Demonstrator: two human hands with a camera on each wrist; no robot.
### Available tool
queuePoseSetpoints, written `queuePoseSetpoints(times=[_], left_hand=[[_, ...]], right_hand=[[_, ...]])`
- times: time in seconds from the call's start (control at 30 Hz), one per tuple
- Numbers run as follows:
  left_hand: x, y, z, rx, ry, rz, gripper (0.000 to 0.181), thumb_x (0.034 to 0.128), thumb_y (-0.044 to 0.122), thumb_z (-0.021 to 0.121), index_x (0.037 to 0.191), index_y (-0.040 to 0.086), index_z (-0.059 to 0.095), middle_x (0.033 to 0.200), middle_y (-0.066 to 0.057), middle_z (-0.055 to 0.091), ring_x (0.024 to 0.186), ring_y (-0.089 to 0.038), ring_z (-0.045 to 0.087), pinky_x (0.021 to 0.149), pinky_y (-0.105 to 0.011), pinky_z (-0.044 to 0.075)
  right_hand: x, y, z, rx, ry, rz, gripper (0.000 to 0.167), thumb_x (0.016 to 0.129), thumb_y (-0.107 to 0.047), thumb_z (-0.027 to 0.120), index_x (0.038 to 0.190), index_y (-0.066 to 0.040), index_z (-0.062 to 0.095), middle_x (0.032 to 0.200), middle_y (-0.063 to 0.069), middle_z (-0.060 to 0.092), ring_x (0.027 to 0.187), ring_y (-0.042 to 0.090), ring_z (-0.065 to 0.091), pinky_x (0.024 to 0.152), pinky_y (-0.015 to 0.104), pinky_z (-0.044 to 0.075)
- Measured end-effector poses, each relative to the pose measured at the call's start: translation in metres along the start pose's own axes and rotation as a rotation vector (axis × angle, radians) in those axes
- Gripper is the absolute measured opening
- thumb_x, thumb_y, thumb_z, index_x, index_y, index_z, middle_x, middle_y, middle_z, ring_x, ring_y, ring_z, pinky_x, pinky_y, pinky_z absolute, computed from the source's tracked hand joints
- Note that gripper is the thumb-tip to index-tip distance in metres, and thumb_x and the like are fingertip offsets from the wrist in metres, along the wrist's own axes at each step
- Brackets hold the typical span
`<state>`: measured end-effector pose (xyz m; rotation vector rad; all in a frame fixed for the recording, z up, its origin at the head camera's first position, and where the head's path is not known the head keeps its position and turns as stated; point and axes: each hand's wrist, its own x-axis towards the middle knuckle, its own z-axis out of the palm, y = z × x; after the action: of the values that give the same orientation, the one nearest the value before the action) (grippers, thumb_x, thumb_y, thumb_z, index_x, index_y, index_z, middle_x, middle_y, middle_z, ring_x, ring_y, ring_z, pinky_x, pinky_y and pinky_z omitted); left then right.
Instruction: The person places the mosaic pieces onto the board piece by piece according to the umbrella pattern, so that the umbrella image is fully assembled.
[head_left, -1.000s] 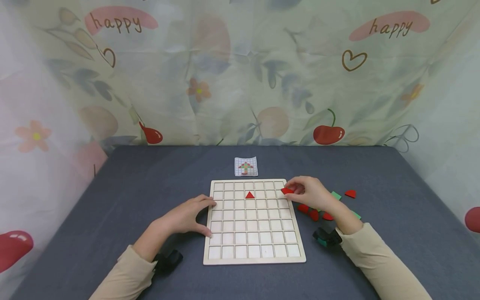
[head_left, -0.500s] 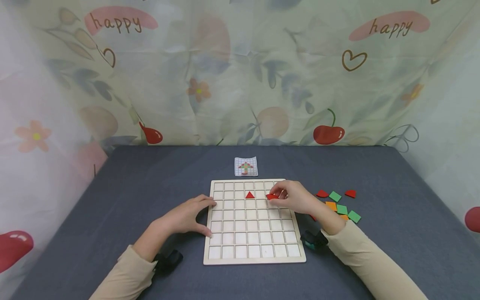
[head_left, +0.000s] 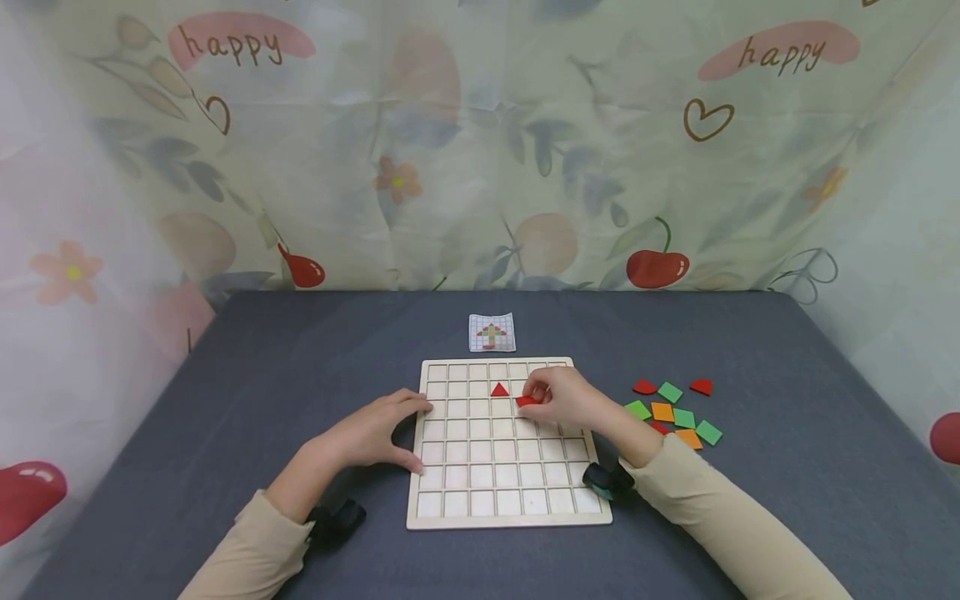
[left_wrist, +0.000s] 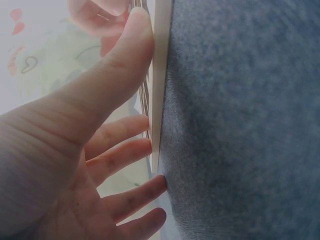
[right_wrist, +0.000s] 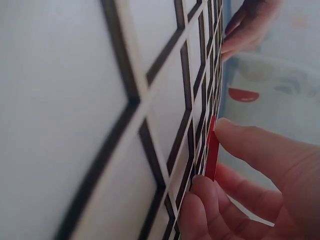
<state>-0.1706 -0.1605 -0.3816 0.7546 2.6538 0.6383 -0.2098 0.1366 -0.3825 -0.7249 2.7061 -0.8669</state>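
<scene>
We logged one red triangle [head_left: 499, 390] down on the grid board [head_left: 481, 479]; the right hand [head_left: 566, 398] pinched a red piece [head_left: 527, 402] above it; the left hand [head_left: 375, 429], fingers spread, touched its left edge; loose pieces [head_left: 663, 412] rightward, we judged, were left.

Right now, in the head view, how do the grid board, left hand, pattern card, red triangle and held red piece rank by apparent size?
1. Grid board
2. Left hand
3. Pattern card
4. Red triangle and held red piece, unranked: the latter is partly covered.
</scene>
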Motion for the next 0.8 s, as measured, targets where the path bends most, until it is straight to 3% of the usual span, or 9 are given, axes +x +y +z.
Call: queuePoseSetpoints(times=[0.47,0.8], left_hand=[[0.0003,-0.0002,0.0004,0.006,0.004,0.015,0.082,0.0687,0.043,0.079,0.134,0.004,0.047,0.137,-0.015,0.045,0.126,-0.031,0.045,0.102,-0.047,0.038],[0.0003,-0.0013,0.0005,0.025,0.004,0.016,0.083,0.0686,0.043,0.079,0.134,0.004,0.047,0.137,-0.016,0.045,0.126,-0.032,0.045,0.102,-0.047,0.039]], right_hand=[[0.0067,-0.0066,0.0055,-0.074,0.023,0.037,0.020,0.080,-0.022,0.074,0.085,-0.006,0.064,0.070,0.002,0.057,0.063,0.010,0.047,0.060,0.022,0.039],[0.0044,-0.0034,0.0048,-0.051,0.017,0.002,0.008,0.083,-0.014,0.069,0.085,-0.006,0.066,0.069,0.001,0.057,0.062,0.008,0.047,0.060,0.020,0.039]])
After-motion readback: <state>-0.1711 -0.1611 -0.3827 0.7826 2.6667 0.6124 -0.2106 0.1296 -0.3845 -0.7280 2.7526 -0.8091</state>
